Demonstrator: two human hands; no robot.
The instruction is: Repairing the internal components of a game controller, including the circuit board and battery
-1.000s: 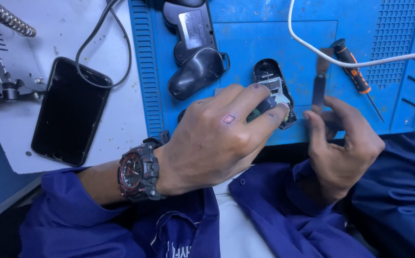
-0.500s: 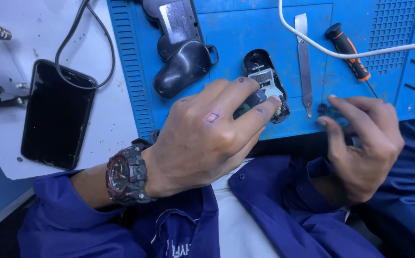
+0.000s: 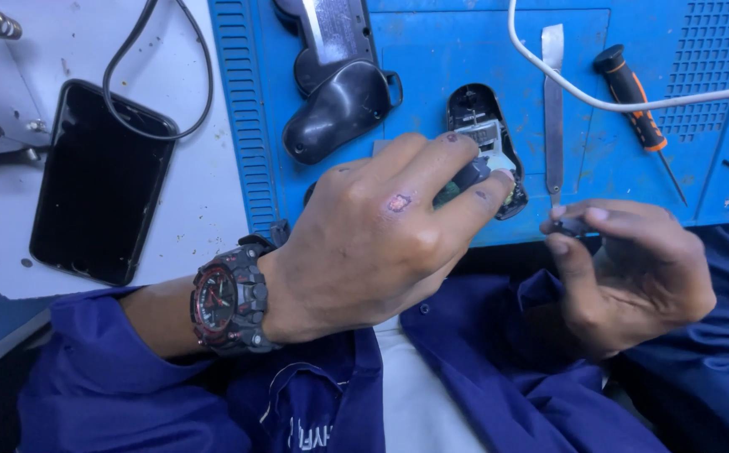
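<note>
the left hand [image 3: 381,235] lies over the near edge of the blue work mat [image 3: 432,84], its fingers closed around the lower end of an opened key fob [image 3: 484,143]. the fob is a black oval shell lying on the mat with a small circuit board showing inside it; the thumb and forefinger press at its near end, where a bit of green shows between them. a black and red wristwatch [image 3: 229,304] sits on that wrist, above a blue sleeve.

the right hand [image 3: 633,268] hovers just off the front edge of the mat, near the fob but apart from it. its thumb and forefinger are pinched shut on a small dark part [image 3: 567,225]; what the part is cannot be told.

on the mat, a thin metal pry tool [image 3: 553,109] lies upright just right of the fob, and a screwdriver [image 3: 635,105] with a black and orange handle lies further right, tilted. a white cable [image 3: 633,99] crosses over both. a second black fob shell [image 3: 339,109] lies left of the open fob, with another dark case above it.

on the white bench [image 3: 62,50] left of the mat, a black phone [image 3: 100,180] lies face up, screen dark, with a black cable [image 3: 159,84] looping over its top corner.
</note>
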